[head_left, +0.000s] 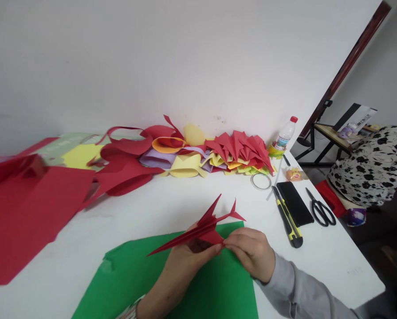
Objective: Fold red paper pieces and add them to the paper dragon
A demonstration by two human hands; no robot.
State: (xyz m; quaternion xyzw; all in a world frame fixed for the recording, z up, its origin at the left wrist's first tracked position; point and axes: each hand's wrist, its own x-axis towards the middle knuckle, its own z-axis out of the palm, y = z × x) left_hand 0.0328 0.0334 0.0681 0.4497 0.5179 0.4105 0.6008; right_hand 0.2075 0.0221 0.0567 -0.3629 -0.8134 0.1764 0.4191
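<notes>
A folded red paper figure [198, 231], with pleated pointed wings and a forked tail, is held over a green paper sheet [131, 261]. My left hand [181, 266] grips it from below, the thumb pressed along its lower edge. The fingers of my right hand [251, 249] pinch the figure's lower right corner, meeting my left thumb tip there. Part of the figure's underside is hidden by my left hand.
Against the wall lie folded red paper pieces [240, 146] and a cream paper piece [185, 166]. Large red paper [35, 217] covers the left. To the right are a tape roll [261, 181], utility knife [287, 219], black phone-like slab [294, 204], scissors [320, 210] and a bottle [284, 137].
</notes>
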